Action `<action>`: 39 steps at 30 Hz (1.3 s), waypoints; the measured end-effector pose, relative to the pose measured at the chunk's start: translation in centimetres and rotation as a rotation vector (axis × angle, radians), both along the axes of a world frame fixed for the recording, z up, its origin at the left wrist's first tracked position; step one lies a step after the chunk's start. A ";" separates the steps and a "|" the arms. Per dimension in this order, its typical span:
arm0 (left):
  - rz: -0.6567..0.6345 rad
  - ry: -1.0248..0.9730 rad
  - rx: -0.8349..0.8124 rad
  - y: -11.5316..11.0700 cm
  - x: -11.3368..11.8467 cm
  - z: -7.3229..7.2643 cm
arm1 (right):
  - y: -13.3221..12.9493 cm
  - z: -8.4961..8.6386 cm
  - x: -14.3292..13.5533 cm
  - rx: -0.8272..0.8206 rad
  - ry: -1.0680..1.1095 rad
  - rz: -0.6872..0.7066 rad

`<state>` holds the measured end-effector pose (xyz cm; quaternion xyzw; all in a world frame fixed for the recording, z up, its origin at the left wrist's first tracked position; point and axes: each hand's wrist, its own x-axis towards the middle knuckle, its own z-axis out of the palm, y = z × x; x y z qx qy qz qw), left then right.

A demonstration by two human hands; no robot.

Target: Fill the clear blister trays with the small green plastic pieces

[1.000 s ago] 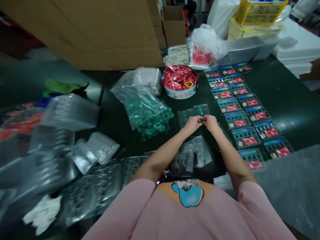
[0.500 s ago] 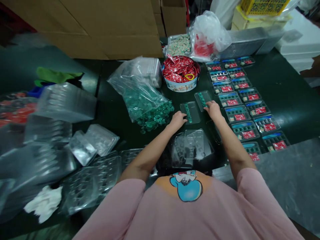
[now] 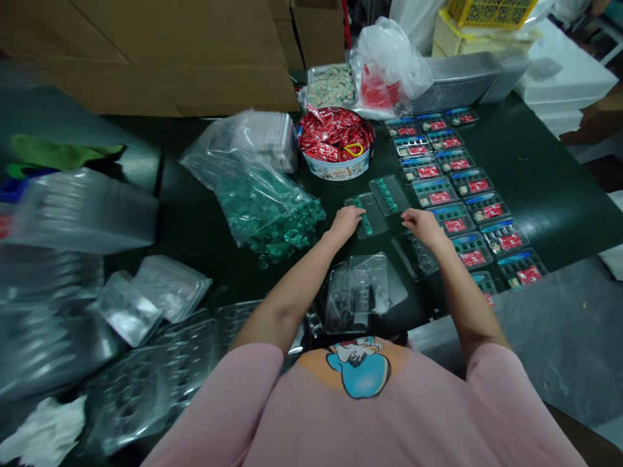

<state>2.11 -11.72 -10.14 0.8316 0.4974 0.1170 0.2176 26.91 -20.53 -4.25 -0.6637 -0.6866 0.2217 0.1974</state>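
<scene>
My left hand (image 3: 344,222) reaches over a clear plastic tray (image 3: 379,224) that holds a row of small green pieces (image 3: 366,225). Its fingers are drawn together at the upper part of that row; whatever they pinch is too small to make out. Just below the corner of a second clear tray (image 3: 398,188), my right hand (image 3: 422,227) has thumb and fingertips pressed together, and anything between them is hidden. A line of green pieces (image 3: 387,194) lies in this second tray too. Left of my left hand, loose green pieces (image 3: 287,237) spill from a clear bag (image 3: 243,178).
A round tin (image 3: 338,170) full of red packets stands behind the trays. Filled trays (image 3: 479,186) line the right side in two columns. Empty clear trays (image 3: 360,292) lie before me, with stacked plastic trays (image 3: 82,211) at left. A cardboard box (image 3: 195,58) borders the back.
My right hand has come away from the second tray, down and to the right. My left hand has shifted up along the green row. The whole view has turned slightly right.
</scene>
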 end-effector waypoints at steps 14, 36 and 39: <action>0.062 -0.068 0.053 -1.5 -2.7 4.2 | -8.3 -3.9 -4.1 -0.181 -0.264 -0.002; 0.065 -0.088 0.088 -11.4 -10.3 8.1 | -6.2 0.0 -2.4 0.128 -0.149 -0.085; 0.007 0.070 0.067 -11.7 -10.0 7.1 | -6.0 -1.3 -3.5 0.039 -0.194 -0.095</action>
